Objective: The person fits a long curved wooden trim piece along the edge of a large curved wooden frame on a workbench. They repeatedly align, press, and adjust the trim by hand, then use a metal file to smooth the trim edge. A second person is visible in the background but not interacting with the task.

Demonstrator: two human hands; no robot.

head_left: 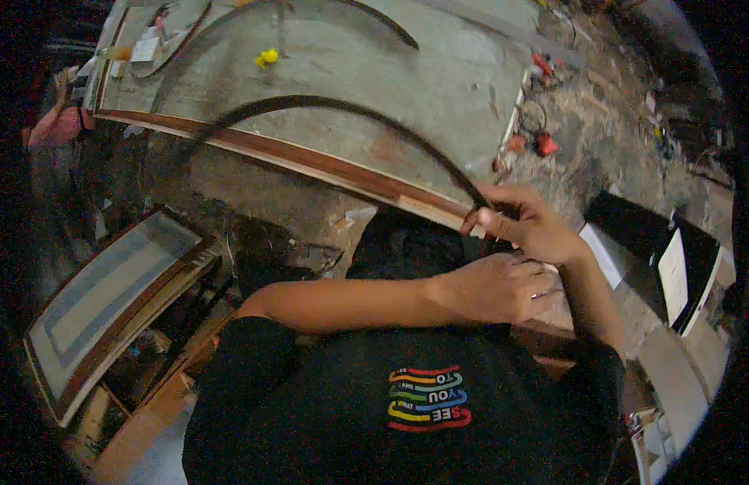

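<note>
A long, dark, thin strip (310,101) bows in an arc over the near edge of the large table. Its right end runs into my right hand (529,225), whose thumb and fingers pinch it. My left hand (495,289) lies just below, with the forearm across my body. Its fingers are curled closed, and what they hold is hidden. Farther off, a second dark curved length (374,18) arcs over the tabletop; whether it belongs to the same strip I cannot tell.
The large greyish table (350,162) has a brown wooden edge and bears a small yellow item (267,57). A curved framed panel (120,291) stands at left. Red tools (546,145) lie at right, near a black case (633,234). Another person's arm (55,121) shows at far left.
</note>
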